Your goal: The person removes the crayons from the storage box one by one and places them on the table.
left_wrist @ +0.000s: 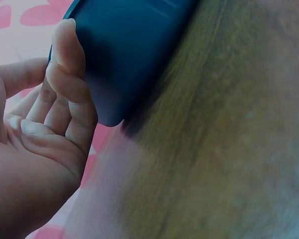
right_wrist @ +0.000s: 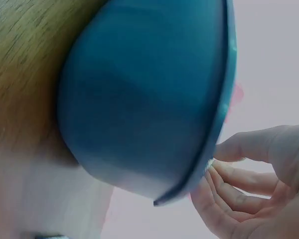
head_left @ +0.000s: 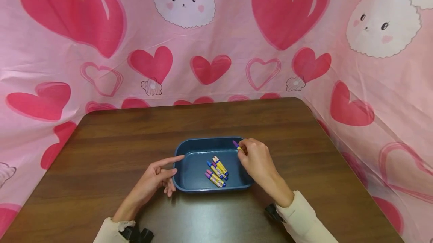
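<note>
A dark blue tray (head_left: pixel 233 189) lies on the table, holding several crayons (head_left: pixel 216 179) with yellow wrappers, in pink, blue and pale orange. My left hand (head_left: pixel 153 179) holds the tray's left end, its index finger reaching over the rim and its thumb at the edge; the other fingers curl below. In the left wrist view, a fingertip (left_wrist: pixel 69 42) rests by the tray's edge. Over the right end, my right hand (head_left: pixel 258 158) pinches a purple crayon (head_left: pixel 236 145) between thumb and fingers. The tray wall (right_wrist: pixel 139 99) partly hides those fingertips in the right wrist view.
The dark wooden table (head_left: pixel 135 134) extends around the tray on all sides. A pink cloth (head_left: pixel 236 40) printed with hearts and rabbits hangs behind the table and along its sides. Dark wrist cameras (head_left: pixel 137 234) are strapped over pale sleeves.
</note>
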The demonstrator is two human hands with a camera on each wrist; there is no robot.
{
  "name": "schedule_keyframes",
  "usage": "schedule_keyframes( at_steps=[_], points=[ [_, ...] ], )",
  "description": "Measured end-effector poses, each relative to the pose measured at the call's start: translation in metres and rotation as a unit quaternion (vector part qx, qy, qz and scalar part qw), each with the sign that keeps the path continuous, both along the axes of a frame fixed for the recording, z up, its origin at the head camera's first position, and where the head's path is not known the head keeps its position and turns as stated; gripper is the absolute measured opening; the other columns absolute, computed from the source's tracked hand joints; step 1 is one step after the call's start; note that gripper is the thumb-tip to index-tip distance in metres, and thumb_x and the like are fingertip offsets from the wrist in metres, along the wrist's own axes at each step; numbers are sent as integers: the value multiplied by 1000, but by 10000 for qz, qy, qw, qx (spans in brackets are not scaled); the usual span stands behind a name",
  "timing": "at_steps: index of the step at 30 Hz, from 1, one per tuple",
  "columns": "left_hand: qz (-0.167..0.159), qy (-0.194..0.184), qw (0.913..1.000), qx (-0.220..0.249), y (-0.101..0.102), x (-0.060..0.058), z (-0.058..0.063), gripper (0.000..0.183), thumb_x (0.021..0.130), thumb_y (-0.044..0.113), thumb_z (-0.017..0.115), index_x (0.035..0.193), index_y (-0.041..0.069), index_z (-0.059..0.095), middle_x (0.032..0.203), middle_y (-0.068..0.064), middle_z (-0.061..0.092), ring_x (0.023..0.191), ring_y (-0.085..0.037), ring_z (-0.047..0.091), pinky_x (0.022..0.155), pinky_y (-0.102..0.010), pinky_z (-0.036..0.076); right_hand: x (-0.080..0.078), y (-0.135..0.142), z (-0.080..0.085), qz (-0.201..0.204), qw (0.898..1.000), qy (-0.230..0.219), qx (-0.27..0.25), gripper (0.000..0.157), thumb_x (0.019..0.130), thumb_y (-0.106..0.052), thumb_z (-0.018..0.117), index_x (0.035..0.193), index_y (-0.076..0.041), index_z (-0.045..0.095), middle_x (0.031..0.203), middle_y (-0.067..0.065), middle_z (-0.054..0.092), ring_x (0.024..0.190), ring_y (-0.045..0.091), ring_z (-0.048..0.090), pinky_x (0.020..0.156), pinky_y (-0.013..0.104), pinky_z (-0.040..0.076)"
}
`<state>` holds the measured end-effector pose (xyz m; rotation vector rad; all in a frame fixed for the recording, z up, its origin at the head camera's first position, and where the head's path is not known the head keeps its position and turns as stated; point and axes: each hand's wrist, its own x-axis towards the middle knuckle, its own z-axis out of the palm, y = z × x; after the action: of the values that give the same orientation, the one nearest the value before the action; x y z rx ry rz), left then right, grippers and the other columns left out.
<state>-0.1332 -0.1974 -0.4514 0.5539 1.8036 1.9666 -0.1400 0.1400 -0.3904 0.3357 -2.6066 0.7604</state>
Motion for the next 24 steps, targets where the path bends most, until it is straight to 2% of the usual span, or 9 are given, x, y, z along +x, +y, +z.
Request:
schedule_keyframes(
  at_steps=[7,12,14,17,24],
  points=[
    [21,-69,10000,2,-1,0,-1,49,105,11,49,149,-6,36,70,-14,71,53,-20,67,49,-26,52,3,19,1,-111,9993,306,-200,8,77,0,75,85,0,74,73,6,66,66,20,61,64,37,52],
    [51,-127,9999,-41,0,-1,0,49,105,11,50,149,-5,37,71,-24,69,52,-22,67,49,-26,52,5,37,1,-319,9978,390,-428,8,75,2,73,82,-1,74,70,3,66,64,17,61,62,37,51],
    [54,-135,9999,-62,0,-1,0,49,105,12,50,149,-5,37,72,-29,66,53,-22,67,50,-26,52,6,44,1,-414,9971,327,-542,8,75,2,74,83,0,74,69,3,66,64,17,61,62,36,52],
    [61,-133,9999,-79,0,-1,1,49,105,11,49,150,-5,37,73,-30,66,53,-22,67,50,-26,52,4,54,-1,-573,9960,165,-669,8,76,3,72,83,0,74,69,3,67,64,17,62,62,36,51],
    [-16,-90,9999,80,0,0,0,48,105,9,48,150,-6,36,71,-15,71,53,-21,67,49,-27,52,-4,77,-17,-858,9924,-411,-786,8,80,-3,71,86,-1,75,71,4,70,66,18,64,65,37,51]
  ],
)
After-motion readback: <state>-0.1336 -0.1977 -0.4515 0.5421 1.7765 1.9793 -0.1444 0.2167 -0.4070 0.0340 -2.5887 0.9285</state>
